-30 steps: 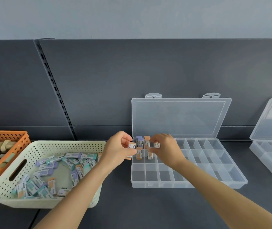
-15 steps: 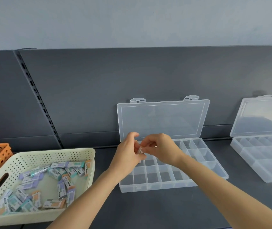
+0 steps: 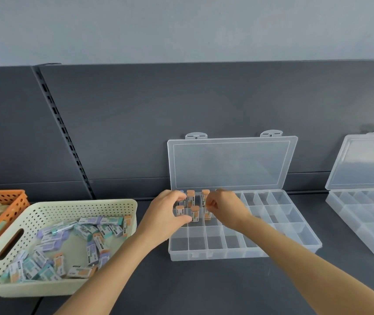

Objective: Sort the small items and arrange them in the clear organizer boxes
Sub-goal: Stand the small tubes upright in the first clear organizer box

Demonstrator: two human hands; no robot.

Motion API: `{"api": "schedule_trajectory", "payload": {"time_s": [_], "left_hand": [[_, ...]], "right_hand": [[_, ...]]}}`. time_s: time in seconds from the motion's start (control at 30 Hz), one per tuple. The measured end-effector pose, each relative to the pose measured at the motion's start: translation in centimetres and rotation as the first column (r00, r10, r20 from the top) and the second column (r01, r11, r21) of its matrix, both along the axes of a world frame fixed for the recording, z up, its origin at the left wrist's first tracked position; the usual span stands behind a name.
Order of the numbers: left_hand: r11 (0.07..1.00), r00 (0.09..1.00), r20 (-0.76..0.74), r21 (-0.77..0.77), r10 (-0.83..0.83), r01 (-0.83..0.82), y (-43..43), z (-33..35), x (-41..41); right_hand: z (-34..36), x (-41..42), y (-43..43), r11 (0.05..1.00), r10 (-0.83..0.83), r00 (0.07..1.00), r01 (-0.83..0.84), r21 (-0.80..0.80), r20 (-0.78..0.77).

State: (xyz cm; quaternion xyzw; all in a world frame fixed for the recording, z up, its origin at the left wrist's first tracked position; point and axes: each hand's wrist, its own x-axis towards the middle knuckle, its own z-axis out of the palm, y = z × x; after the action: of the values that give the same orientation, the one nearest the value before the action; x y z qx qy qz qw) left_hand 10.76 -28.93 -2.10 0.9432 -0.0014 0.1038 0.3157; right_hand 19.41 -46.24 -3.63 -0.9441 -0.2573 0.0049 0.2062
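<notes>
A clear organizer box (image 3: 279, 237) lies open on the dark shelf, its lid leaning against the back panel. Several small orange-capped erasers (image 3: 194, 213) stand upright in its far-left compartments. My left hand (image 3: 166, 214) curls over the box's left edge, fingers around the eraser at the far left. My right hand (image 3: 226, 208) pinches another eraser (image 3: 207, 213) standing in a second-row compartment. A cream perforated basket (image 3: 51, 206) at the left holds several loose erasers (image 3: 92, 246) in purple, teal and orange sleeves.
An orange basket (image 3: 6, 198) with beige items sits at the far left edge. A second open clear organizer box (image 3: 363, 221) stands at the right. The dark back panel rises just behind the boxes.
Both hands met above the box half a second ago; now they have lowered into its far-left compartments, where upright erasers show again. The view has shifted slightly.
</notes>
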Motion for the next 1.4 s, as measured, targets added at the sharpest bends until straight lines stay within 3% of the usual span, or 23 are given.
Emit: {"api": "schedule_trajectory", "payload": {"time_s": [0.47,0.77,1.07,1.23,1.4], "left_hand": [[0.996,0.998,0.002,0.057,0.065,-0.065,2.3,-0.3,-1.9],[0.987,0.988,0.005,0.058,0.153,-0.153,7.3,-0.1,-4.8],[0.954,0.957,-0.055,0.112,0.284,-0.277,13.7,-0.7,-8.6],[0.946,0.949,-0.163,0.231,0.269,-0.229,16.9,-1.0,-9.4],[0.938,0.943,-0.285,0.339,0.172,-0.069,18.9,-1.2,-8.2]], "right_hand": [[0.9,-0.7,0.3,1.000,0.022,1.000,-0.022,0.021,0.009],[3.6,-4.0,5.3,0.973,0.181,0.983,-0.182,0.143,0.021],[3.3,-6.3,11.6,0.925,0.354,0.935,-0.348,0.154,-0.012],[2.6,-6.8,14.5,0.915,0.387,0.922,-0.382,0.131,-0.014],[2.0,-6.9,16.3,0.924,0.373,0.927,-0.368,0.105,-0.038]]}}
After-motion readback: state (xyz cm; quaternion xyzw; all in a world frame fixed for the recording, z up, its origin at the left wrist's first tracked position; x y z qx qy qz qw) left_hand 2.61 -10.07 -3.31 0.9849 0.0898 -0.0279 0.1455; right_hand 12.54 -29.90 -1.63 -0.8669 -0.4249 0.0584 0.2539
